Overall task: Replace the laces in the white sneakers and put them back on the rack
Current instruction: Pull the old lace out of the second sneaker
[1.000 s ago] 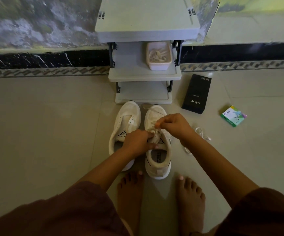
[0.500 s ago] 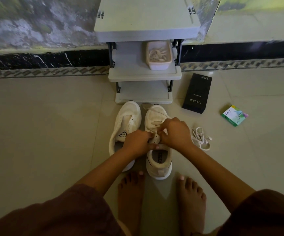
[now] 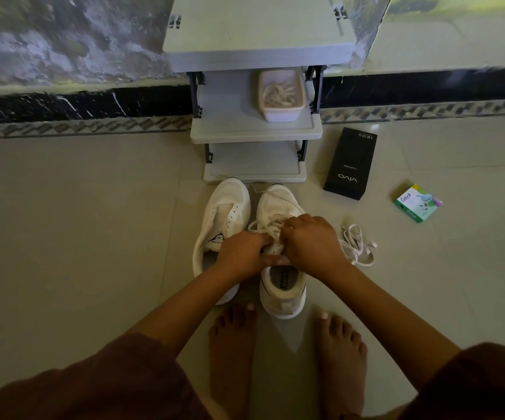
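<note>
Two white sneakers stand side by side on the floor in front of the grey rack (image 3: 254, 131). The left sneaker (image 3: 225, 213) has no lace in its eyelets. The right sneaker (image 3: 278, 207) carries a lace across its front. My left hand (image 3: 242, 250) pinches that sneaker's tongue and lace area from the left. My right hand (image 3: 312, 244) is closed over the lace from the right. A loose white lace (image 3: 357, 245) lies bundled on the floor right of the right sneaker.
A white tub of laces (image 3: 280, 93) sits on the rack's middle shelf. A black phone box (image 3: 351, 163) and a small green box (image 3: 418, 203) lie on the floor to the right. My bare feet (image 3: 233, 353) stand just behind the sneakers.
My right hand has come down from a raised pull onto the right sneaker's laces, beside my left hand. The loose lace on the floor, earlier partly hidden, is now in full view.
</note>
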Motion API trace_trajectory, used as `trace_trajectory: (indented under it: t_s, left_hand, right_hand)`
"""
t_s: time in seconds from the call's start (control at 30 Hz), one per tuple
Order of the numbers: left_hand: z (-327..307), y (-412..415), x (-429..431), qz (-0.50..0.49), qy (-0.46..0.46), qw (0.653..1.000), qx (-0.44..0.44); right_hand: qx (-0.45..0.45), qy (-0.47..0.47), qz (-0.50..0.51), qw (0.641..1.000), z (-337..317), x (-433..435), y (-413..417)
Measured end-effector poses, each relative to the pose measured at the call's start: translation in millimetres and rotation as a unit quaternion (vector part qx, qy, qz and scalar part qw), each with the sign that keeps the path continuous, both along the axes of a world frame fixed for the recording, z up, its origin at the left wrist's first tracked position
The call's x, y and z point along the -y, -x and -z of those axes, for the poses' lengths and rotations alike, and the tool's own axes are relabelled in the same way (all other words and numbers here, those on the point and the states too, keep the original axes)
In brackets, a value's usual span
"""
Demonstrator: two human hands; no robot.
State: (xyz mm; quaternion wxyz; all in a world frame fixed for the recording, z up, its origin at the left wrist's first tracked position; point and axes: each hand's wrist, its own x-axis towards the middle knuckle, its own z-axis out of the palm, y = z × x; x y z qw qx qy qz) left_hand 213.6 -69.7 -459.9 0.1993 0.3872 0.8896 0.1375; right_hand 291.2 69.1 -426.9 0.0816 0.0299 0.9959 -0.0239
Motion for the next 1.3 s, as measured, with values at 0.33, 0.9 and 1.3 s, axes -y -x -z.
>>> trace_trajectory:
  t_s: [0.33, 0.9, 1.3]
  left_hand:
    - [5, 0, 2, -0.006, -0.003, 1.000, -0.017]
    - [4, -1, 1, 0.002, -0.008, 1.000, -0.014]
    - [1, -5, 1, -0.001, -0.002, 1.000, -0.015]
  right_hand:
    - [-0.094, 0.474, 0.135, 0.865, -27, -6, 2]
    - [-0.033, 0.550, 0.205, 0.809, -31, -8, 8]
    - [-0.031, -0.013, 0.047, 0.998, -4, 0, 3]
